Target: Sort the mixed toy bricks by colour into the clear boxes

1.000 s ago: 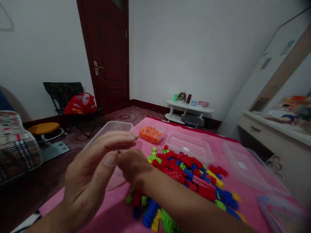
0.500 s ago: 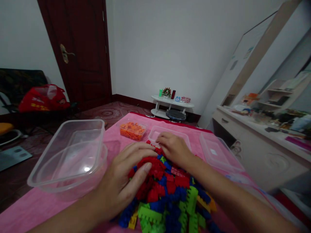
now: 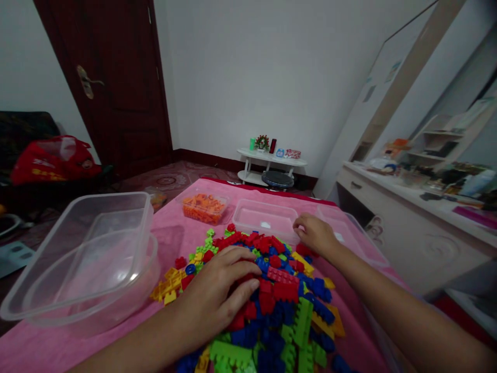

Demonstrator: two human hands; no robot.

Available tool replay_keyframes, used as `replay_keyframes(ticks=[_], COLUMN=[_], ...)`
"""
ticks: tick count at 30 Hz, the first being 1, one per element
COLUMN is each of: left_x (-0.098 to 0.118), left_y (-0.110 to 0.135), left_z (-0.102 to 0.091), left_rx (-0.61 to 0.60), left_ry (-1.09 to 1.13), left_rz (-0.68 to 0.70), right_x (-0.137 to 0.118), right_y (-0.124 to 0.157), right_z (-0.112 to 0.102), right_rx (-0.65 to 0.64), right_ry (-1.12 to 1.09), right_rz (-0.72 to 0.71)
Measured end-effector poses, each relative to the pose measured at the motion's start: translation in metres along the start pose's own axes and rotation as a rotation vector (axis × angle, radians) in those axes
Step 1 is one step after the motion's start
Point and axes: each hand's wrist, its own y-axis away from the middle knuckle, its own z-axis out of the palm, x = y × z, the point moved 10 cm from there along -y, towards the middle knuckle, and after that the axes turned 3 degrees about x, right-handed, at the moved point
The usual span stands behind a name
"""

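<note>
The right hand now sits farther from the left hand, which stays over bricks — I can't tell either's grip.

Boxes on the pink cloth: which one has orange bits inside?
The small clear box right of the big tubs, toward the far end: it's heaped with orange pieces, and no other shows any.

Left fingers curl over piled coloured bricks

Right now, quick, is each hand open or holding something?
Left hand: curved over the brick pile; can't tell if it's gripping any.
Right hand: curled by the clear container; can't tell if it's holding anything.
</note>
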Motion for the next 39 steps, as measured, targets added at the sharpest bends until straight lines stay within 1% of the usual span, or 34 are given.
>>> replay_keyframes(ticks=[2, 5, 9, 10, 13, 15, 18, 20, 22, 23, 24, 25, 26, 27, 28, 29, 31, 35, 39], left_x=[-0.003, -0.008, -0.010, -0.010, -0.011, -0.012, -0.015, -0.016, -0.017, -0.018, -0.018, -0.018, -0.018, -0.018, -0.017, -0.017, -0.017, -0.017, -0.016], left_y=[-0.004, -0.012, -0.021, -0.023, -0.026, -0.026, -0.026, -0.026, -0.025, -0.024, -0.024, -0.023, -0.023, -0.022, -0.022, -0.021, -0.021, -0.020, -0.019], left_z=[0.000, 0.001, 0.006, 0.007, 0.011, 0.012, 0.010, 0.009, 0.008, 0.008, 0.007, 0.007, 0.006, 0.005, 0.005, 0.004, 0.003, 0.003, 0.003], left_rx=[0.000, 0.008, 0.023, 0.026, 0.031, 0.025, 0.024, 0.029, 0.033, 0.037, 0.039, 0.043, 0.048, 0.052, 0.054, 0.057, 0.057, 0.063, 0.068], left_ry=[-0.011, -0.034, -0.052, -0.055, -0.055, -0.048, -0.040, -0.034, -0.026, -0.022, -0.019, -0.015, -0.011, -0.006, 0.000, 0.004, 0.011, 0.018, 0.016], left_rz=[-0.011, -0.023, -0.012, -0.009, -0.008, -0.017, -0.034, -0.043, -0.049, -0.051, -0.051, -0.049, -0.045, -0.039, -0.035, -0.033, -0.036, -0.030, -0.030], right_x=[0.005, 0.019, 0.032, 0.033, 0.034, 0.034, 0.033, 0.033, 0.027, 0.019, 0.009, -0.001, -0.010, -0.014, -0.016, -0.014, -0.009, -0.006, -0.009], right_y=[0.005, 0.012, 0.018, 0.020, 0.026, 0.028, 0.029, 0.028, 0.023, 0.019, 0.015, 0.013, 0.011, 0.010, 0.009, 0.008, 0.006, 0.006, 0.006], right_z=[-0.001, 0.011, 0.017, 0.020, 0.032, 0.033, 0.023, 0.013, 0.001, -0.003, -0.004, -0.001, 0.005, 0.013, 0.021, 0.027, 0.031, 0.026, 0.020], right_rx=[-0.004, -0.105, -0.080, -0.095, -0.213, -0.272, -0.287, -0.250, -0.147, -0.088, -0.041, -0.025, -0.041, -0.080, -0.121, -0.150, -0.158, -0.133, -0.114], right_ry=[0.037, 0.052, 0.031, 0.021, 0.001, 0.008, 0.051, 0.105, 0.162, 0.172, 0.167, 0.153, 0.136, 0.123, 0.120, 0.128, 0.154, 0.197, 0.224], right_rz=[0.021, 0.103, 0.237, 0.263, 0.300, 0.291, 0.279, 0.288, 0.252, 0.189, 0.098, -0.001, -0.086, -0.139, -0.160, -0.153, -0.108, -0.043, -0.004])
